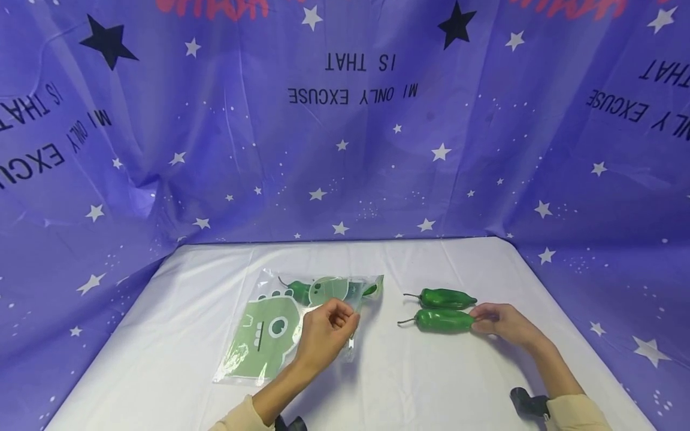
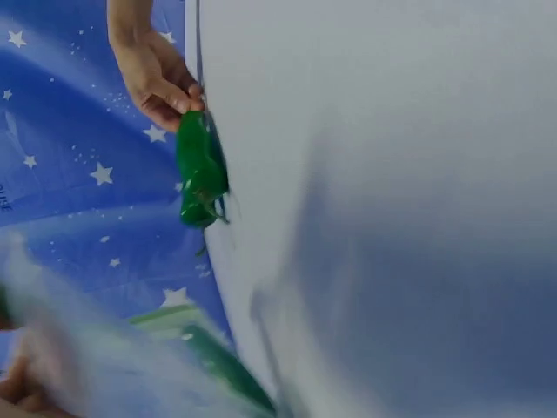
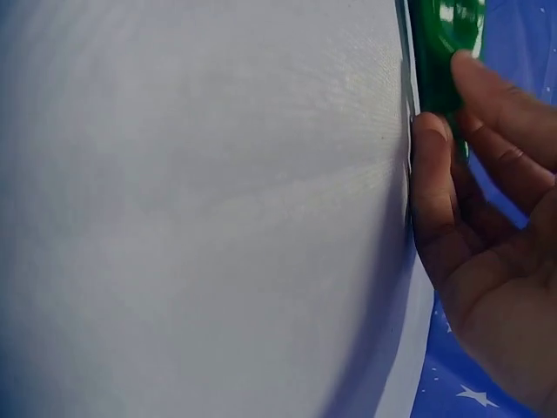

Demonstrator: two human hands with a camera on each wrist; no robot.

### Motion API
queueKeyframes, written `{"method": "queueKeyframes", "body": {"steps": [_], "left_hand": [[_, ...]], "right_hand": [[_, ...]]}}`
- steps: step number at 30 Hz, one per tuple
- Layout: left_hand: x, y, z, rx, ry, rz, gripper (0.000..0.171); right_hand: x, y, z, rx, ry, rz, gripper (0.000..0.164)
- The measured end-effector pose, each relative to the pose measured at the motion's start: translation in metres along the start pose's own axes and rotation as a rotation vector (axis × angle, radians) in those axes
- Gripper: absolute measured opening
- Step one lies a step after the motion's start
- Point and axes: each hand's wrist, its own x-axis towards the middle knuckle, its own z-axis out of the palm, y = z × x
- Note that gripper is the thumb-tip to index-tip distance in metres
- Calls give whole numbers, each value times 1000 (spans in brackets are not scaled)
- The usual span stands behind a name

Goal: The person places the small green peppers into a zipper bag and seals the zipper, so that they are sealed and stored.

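My left hand (image 1: 326,332) pinches the edge of a clear plastic bag (image 1: 264,341) printed with a green one-eyed monster. Inside the bag's far part lies a green chili pepper (image 1: 297,291), partly hidden by the print. Right of the bag, two more green peppers lie side by side with their stems to the left. My right hand (image 1: 504,323) has thumb and fingers at the tip of the nearer pepper (image 1: 443,321), pinching it. The farther pepper (image 1: 446,298) is just behind. In the right wrist view, the thumb and fingers close around the green tip (image 3: 444,78).
A white cloth (image 1: 426,383) covers the table. Purple curtains (image 1: 377,167) with stars and lettering stand along the back and both sides. Black wrist mounts (image 1: 528,403) sit at both sleeves.
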Motion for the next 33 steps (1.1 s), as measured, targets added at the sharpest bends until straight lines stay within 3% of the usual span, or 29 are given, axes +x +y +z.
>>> {"method": "queueKeyframes", "body": {"steps": [4, 9, 13, 21, 33], "left_hand": [[1, 3, -6, 175, -178, -123, 13], [-4, -1, -7, 323, -283, -144, 12], [-8, -5, -4, 357, -276, -133, 12], [-10, -5, 1, 355, -193, -140, 18], [-13, -6, 5, 363, -240, -147, 32]], "right_hand": [[0, 2, -2, 49, -4, -17, 32], [-2, 2, -3, 127, 27, 47, 36], [-1, 2, -2, 177, 31, 76, 37], [-1, 3, 1, 225, 30, 74, 33], [-4, -3, 2, 222, 27, 42, 34]]}}
